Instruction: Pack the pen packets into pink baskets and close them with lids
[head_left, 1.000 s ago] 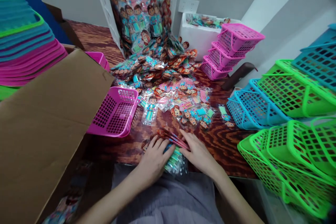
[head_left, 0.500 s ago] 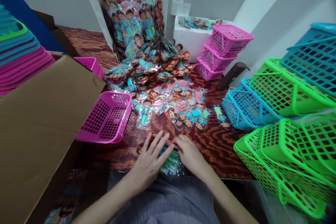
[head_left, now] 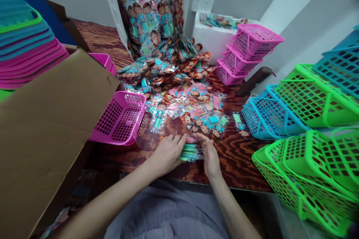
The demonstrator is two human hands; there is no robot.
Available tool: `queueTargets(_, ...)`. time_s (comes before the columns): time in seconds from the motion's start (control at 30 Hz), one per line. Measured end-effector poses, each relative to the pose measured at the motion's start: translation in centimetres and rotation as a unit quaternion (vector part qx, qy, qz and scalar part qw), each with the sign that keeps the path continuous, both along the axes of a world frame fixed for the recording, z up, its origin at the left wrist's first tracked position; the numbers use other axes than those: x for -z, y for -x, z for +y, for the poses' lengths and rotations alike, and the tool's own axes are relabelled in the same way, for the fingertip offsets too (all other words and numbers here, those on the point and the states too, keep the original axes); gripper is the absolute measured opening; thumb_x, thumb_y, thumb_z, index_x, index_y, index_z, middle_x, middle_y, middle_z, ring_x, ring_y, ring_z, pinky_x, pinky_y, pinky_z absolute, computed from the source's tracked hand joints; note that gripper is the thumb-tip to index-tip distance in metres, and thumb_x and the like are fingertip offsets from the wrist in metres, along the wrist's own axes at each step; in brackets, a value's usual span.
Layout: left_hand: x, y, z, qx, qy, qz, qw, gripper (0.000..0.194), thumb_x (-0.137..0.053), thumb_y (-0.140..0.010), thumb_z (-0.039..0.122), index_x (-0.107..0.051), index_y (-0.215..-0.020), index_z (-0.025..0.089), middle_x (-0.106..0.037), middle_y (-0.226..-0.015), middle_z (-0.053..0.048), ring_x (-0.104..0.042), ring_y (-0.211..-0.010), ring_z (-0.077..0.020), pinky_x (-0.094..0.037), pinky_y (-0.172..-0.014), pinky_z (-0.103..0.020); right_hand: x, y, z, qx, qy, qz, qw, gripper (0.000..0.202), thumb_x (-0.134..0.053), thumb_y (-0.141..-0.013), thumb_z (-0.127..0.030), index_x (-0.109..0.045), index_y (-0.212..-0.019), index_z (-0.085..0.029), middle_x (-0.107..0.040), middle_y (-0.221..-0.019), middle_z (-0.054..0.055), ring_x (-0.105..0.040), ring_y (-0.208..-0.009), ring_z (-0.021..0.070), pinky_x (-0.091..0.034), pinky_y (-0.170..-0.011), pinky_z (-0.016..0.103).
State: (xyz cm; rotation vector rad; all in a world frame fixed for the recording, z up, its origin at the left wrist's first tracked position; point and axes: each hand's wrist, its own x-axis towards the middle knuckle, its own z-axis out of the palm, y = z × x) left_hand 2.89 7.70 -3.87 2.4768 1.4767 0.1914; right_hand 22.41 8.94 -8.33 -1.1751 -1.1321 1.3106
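Head view: you had slid the packet stack (head_left: 191, 152) up the bench (head_left: 241, 160), your left hand (head_left: 168, 153) and right hand (head_left: 209, 155) both grasping it, squaring its edges.

Both forearms are bare from the elbow down, with no sleeves reaching into view. The left hand (head_left: 168, 153) and the right hand (head_left: 209, 155) wear no gloves, and no rings, watch or bracelet show on the fingers or wrists. The nails look short and unpainted, though they are small in the picture. Below the arms a grey garment (head_left: 168, 213) of soft, plain cloth covers the lap, lying in loose folds, without any print, buttons or pockets to be seen.
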Motion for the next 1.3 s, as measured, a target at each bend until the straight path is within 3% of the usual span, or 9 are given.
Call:
queueTargets(0.2,-1.2,-0.5,2.5,-0.035,0.001,0.029,0.999,0.103,-0.08,-0.074,0.052,-0.026,-0.152,0.011,-0.055,-0.135,-0.018,-0.05,-0.125,-0.0353,-0.04,-0.104,-0.045,1.0,2.1,3.8,0.071,-0.001,0.045,0.996,0.065,-0.035,-0.095,-0.07,-0.071,-0.106,-0.018,-0.074,-0.101,0.009,-0.067,-0.098,0.0228,-0.049,-0.095,0.039)
queueTargets(0.33,-0.8,0.6,1.2,-0.019,0.004,0.06,0.998,0.12,-0.086,-0.068,0.039,-0.006,-0.158,0.025,-0.044,-0.147,-0.016,-0.048,-0.129,-0.0374,-0.036,-0.107,-0.05,1.3,2.5,4.3,0.087,-0.002,0.026,0.996,0.065,-0.034,-0.094,-0.071,-0.071,-0.105,-0.018,-0.073,-0.095,0.007,-0.067,-0.09,0.0217,-0.05,-0.09,0.037)
queueTargets(0.53,-0.4,2.3,1.0,-0.014,0.024,0.029,0.999,0.115,-0.073,-0.076,0.017,0.007,-0.157,0.028,-0.043,-0.147,-0.014,-0.052,-0.127,-0.0317,-0.044,-0.101,-0.041,1.1,3.3,3.5,-0.028,0.004,0.035,0.999,0.066,-0.026,-0.097,-0.068,-0.07,-0.116,-0.022,-0.071,-0.116,0.007,-0.064,-0.111,0.0228,-0.046,-0.102,0.04)
queueTargets(0.6,-0.5,2.8,1.5,-0.017,0.031,0.016,0.999,0.115,-0.074,-0.076,0.019,0.006,-0.157,0.029,-0.04,-0.151,-0.014,-0.054,-0.126,-0.0307,-0.046,-0.098,-0.039,0.9,3.4,3.7,-0.04,0.002,0.022,0.999,0.064,-0.028,-0.098,-0.066,-0.07,-0.115,-0.022,-0.072,-0.115,0.007,-0.064,-0.111,0.0235,-0.046,-0.102,0.041)
queueTargets(0.67,-0.3,3.2,1.8,-0.02,0.031,0.007,0.999,0.111,-0.076,-0.076,0.025,0.001,-0.157,0.027,-0.039,-0.152,-0.014,-0.053,-0.128,-0.0308,-0.045,-0.101,-0.04,0.4,3.4,3.7,0.013,-0.012,-0.006,1.0,0.06,-0.031,-0.098,-0.064,-0.068,-0.117,-0.02,-0.071,-0.113,0.009,-0.064,-0.109,0.0246,-0.047,-0.101,0.043)
queueTargets(0.8,-0.1,3.4,1.8,-0.017,0.033,0.002,0.999,0.094,-0.074,-0.079,0.029,-0.017,-0.154,0.022,-0.046,-0.147,-0.015,-0.048,-0.133,-0.0315,-0.042,-0.105,-0.041,-1.8,3.4,1.8,0.111,-0.17,-0.153,0.967,0.038,-0.042,-0.099,-0.046,-0.061,-0.122,-0.022,-0.061,-0.129,0.012,-0.054,-0.125,0.0268,-0.039,-0.109,0.05)
queueTargets(0.93,-0.7,3.2,2.3,-0.013,0.044,-0.005,0.999,0.083,-0.071,-0.081,0.025,-0.026,-0.15,0.018,-0.052,-0.139,-0.015,-0.052,-0.129,-0.0304,-0.045,-0.103,-0.04,-4.0,3.3,-1.1,0.028,-0.315,-0.303,0.899,0.016,-0.057,-0.093,-0.025,-0.063,-0.107,-0.028,-0.049,-0.143,0.009,-0.042,-0.138,0.0305,-0.036,-0.112,0.056)
queueTargets(1.07,-1.4,3.1,3.0,-0.009,0.056,0.002,0.998,0.082,-0.073,-0.079,0.025,-0.03,-0.148,0.017,-0.052,-0.137,-0.016,-0.056,-0.123,-0.0314,-0.047,-0.099,-0.04,-3.9,2.9,-1.2,-0.046,-0.321,-0.359,0.875,0.013,-0.054,-0.094,-0.019,-0.064,-0.095,-0.028,-0.053,-0.14,0.007,-0.039,-0.14,0.0298,-0.037,-0.111,0.057)
queueTargets(1.3,-1.6,3.1,3.1,-0.009,0.061,0.018,0.998,0.084,-0.077,-0.076,0.025,-0.032,-0.147,0.018,-0.053,-0.137,-0.015,-0.056,-0.122,-0.0321,-0.047,-0.098,-0.041,-2.8,2.0,0.7,-0.002,-0.281,-0.345,0.896,0.013,-0.05,-0.097,-0.021,-0.061,-0.091,-0.025,-0.063,-0.126,0.007,-0.044,-0.134,0.027,-0.034,-0.111,0.055)
